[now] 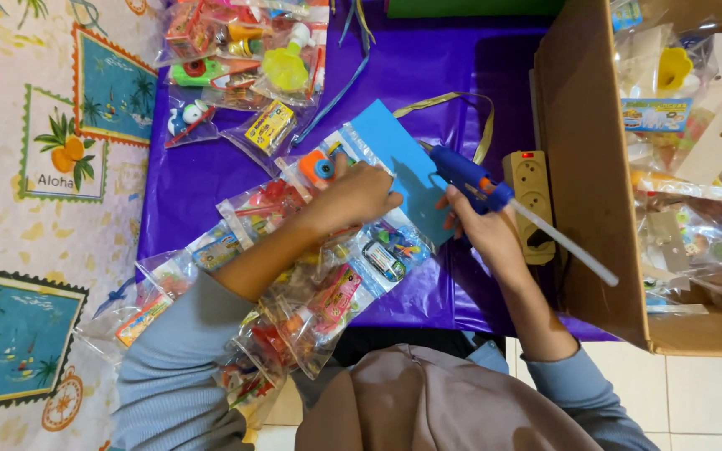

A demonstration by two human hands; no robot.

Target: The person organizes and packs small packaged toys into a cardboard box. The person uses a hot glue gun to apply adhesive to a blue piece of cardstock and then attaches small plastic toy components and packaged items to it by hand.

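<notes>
Blue glue gun [465,179] gripped in right hand [485,230], nozzle at blue card [394,163] mid-surface. Left hand [353,196] presses flat on card, over toy packets [327,292] near front edge.

You have bright, even indoor light from overhead. It glares white off the glossy purple plastic sheet [428,75] toward the tabletop's far edge and glints on the clear cellophane toy packets [327,292]. Soft shadows fall beside the brown cardboard box [587,167]. Focus is fairly sharp throughout, with mild softness at the frame's corners.
</notes>
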